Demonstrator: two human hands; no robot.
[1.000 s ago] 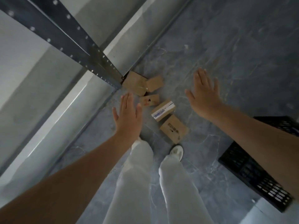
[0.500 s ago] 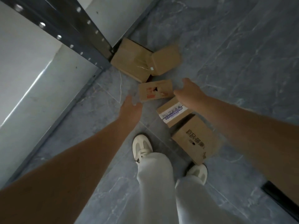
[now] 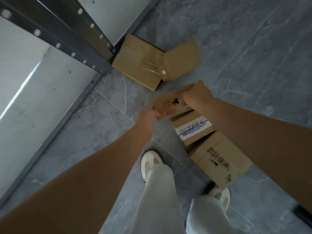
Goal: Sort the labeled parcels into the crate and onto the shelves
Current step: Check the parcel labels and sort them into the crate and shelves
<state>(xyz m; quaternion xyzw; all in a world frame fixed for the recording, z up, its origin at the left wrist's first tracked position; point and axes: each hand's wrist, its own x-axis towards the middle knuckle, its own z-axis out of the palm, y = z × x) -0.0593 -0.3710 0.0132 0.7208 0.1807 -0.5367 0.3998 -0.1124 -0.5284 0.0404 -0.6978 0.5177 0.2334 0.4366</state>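
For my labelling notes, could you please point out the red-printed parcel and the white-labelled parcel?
red-printed parcel [image 3: 168, 107], head view, on its printed top face.
white-labelled parcel [image 3: 192, 128], head view, on its white label.

Held parcel [image 3: 168, 105] print blurred; crate [image 3: 303, 215] cropped.

Five parcels are showing: far, a big parcel [image 3: 136, 65] and a small parcel [image 3: 181, 62] on its right; in the middle, a held parcel [image 3: 168, 105]; nearer, a labelled parcel [image 3: 192, 130] and a printed parcel [image 3: 217, 159]. Two hands are gripping the held parcel: the left hand [image 3: 148, 116] and the right hand [image 3: 197, 97]. Two shoes are standing near: a left shoe [image 3: 150, 162] and a right shoe [image 3: 222, 195]. One post [image 3: 67, 36] is rising far left.
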